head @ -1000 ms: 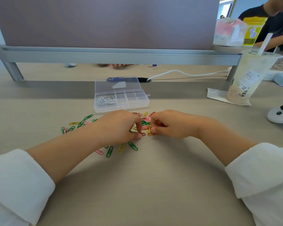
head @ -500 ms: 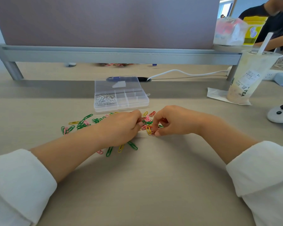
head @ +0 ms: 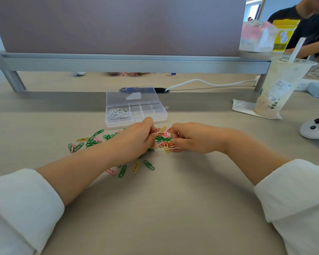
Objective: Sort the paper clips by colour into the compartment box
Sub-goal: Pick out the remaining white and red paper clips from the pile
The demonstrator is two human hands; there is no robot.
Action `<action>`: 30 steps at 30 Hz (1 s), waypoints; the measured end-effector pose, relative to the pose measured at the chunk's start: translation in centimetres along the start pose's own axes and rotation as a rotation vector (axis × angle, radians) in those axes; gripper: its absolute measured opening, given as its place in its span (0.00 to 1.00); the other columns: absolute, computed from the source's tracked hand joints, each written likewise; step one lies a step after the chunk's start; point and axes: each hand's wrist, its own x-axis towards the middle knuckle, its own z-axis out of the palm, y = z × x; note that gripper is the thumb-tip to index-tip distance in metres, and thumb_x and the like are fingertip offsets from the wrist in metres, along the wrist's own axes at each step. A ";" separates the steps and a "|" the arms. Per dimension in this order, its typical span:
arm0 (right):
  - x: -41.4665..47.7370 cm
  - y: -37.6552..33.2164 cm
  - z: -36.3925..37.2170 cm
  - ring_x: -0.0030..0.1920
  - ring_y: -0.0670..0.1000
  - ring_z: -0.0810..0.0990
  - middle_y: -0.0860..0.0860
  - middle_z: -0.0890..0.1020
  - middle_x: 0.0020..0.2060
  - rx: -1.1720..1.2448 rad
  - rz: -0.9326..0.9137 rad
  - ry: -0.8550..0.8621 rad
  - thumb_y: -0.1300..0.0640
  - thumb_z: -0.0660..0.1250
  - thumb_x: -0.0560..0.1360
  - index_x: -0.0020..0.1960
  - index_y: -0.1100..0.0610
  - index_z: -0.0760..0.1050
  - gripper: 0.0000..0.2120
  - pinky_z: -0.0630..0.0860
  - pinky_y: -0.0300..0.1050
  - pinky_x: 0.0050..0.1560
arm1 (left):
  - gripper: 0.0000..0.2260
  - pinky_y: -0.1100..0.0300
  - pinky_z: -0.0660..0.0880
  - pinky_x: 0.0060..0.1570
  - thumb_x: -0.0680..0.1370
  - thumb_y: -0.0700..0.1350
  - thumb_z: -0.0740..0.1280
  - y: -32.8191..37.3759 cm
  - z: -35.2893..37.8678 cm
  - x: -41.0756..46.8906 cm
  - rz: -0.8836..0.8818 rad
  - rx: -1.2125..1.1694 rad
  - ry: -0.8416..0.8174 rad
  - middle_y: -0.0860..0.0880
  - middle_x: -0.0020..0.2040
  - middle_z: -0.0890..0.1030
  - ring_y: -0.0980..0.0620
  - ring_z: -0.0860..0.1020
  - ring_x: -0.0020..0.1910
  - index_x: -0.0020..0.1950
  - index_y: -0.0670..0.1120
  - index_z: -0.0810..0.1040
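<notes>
A clear compartment box lies open on the desk, with white clips in its left compartment. Green, yellow, pink and red paper clips lie heaped in front of it, and more are scattered to the left. My left hand is curled at the heap's left edge, just before the box, fingertips pinched together on clips that are mostly hidden. My right hand is curled at the heap's right edge, thumb and forefinger pinching a green clip.
A drink cup with a straw stands on a napkin at the right. A white controller lies near the right edge. A grey partition rail and a white cable run behind the box. Another person sits at the far right.
Both hands have lifted slightly and moved away from me towards the box. My left hand's fingertips have left the desk and curled into a pinch; my right hand has closed on the green clips.
</notes>
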 end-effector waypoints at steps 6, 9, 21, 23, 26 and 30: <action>0.2 0.1 0.1 0.35 0.45 0.72 0.46 0.73 0.32 0.135 0.016 0.043 0.64 0.53 0.77 0.50 0.49 0.68 0.11 0.68 0.34 0.37 | 0.09 0.69 0.65 0.31 0.80 0.45 0.57 -0.2 -0.1 0.3 -0.018 -0.055 0.033 0.57 0.36 0.78 0.61 0.70 0.33 0.41 0.53 0.65; 0.3 0.2 0.1 0.33 0.44 0.70 0.47 0.73 0.32 0.163 0.024 0.044 0.65 0.54 0.77 0.46 0.52 0.71 0.11 0.66 0.30 0.33 | 0.10 0.72 0.67 0.33 0.80 0.44 0.58 -0.4 0.1 0.3 0.002 -0.056 0.040 0.57 0.35 0.79 0.62 0.70 0.33 0.40 0.55 0.65; 0.1 0.7 0.1 0.26 0.39 0.68 0.45 0.66 0.25 0.042 -0.021 0.083 0.52 0.74 0.68 0.37 0.50 0.75 0.08 0.63 0.31 0.29 | 0.12 0.68 0.64 0.33 0.81 0.42 0.53 -0.8 0.4 0.8 -0.006 -0.097 0.037 0.56 0.36 0.76 0.61 0.70 0.33 0.58 0.54 0.72; -0.1 0.6 0.1 0.26 0.41 0.67 0.45 0.66 0.26 0.007 -0.021 0.073 0.52 0.73 0.69 0.40 0.52 0.77 0.06 0.64 0.30 0.29 | 0.12 0.63 0.66 0.34 0.81 0.41 0.53 -0.7 0.5 0.7 -0.033 -0.162 0.036 0.54 0.34 0.74 0.57 0.69 0.33 0.49 0.54 0.72; -0.1 0.5 0.1 0.29 0.42 0.66 0.44 0.67 0.29 -0.045 -0.018 0.049 0.52 0.69 0.73 0.43 0.53 0.76 0.05 0.64 0.30 0.29 | 0.14 0.60 0.63 0.31 0.79 0.38 0.53 -0.4 0.4 0.6 -0.075 -0.254 0.040 0.53 0.31 0.70 0.54 0.66 0.30 0.39 0.53 0.71; 0.2 0.5 0.5 0.36 0.48 0.68 0.44 0.68 0.32 -0.114 -0.011 0.019 0.53 0.61 0.78 0.46 0.55 0.72 0.06 0.63 0.36 0.33 | 0.15 0.56 0.62 0.35 0.78 0.40 0.51 0.1 0.1 0.2 -0.059 -0.294 0.025 0.48 0.30 0.65 0.51 0.62 0.31 0.31 0.46 0.63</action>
